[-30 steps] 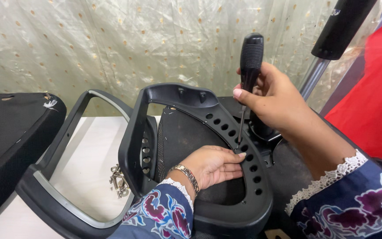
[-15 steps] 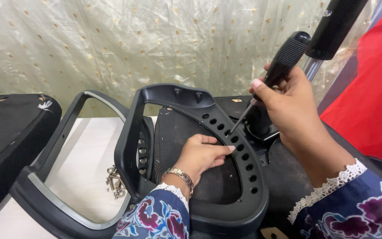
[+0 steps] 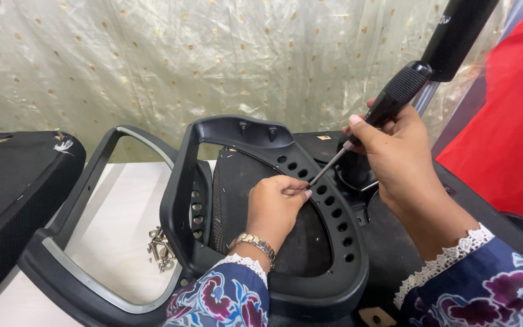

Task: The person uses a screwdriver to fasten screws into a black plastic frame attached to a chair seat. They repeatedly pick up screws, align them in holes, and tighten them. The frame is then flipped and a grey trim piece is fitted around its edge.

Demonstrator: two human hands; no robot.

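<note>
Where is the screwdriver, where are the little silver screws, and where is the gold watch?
screwdriver (image 3: 398, 97), head view, on its black ribbed handle.
silver screws (image 3: 158, 247), head view, middle of the pile on the white table.
gold watch (image 3: 254, 243), head view, on its band at the left wrist.

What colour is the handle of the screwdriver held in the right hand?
Black, with a textured grip: the screwdriver handle in the right hand, seen clearly in the head view.

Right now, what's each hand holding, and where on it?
Right hand holds the screwdriver by its black handle. Left hand pinches something at the shaft tip against the chair frame; too small to tell.
</note>
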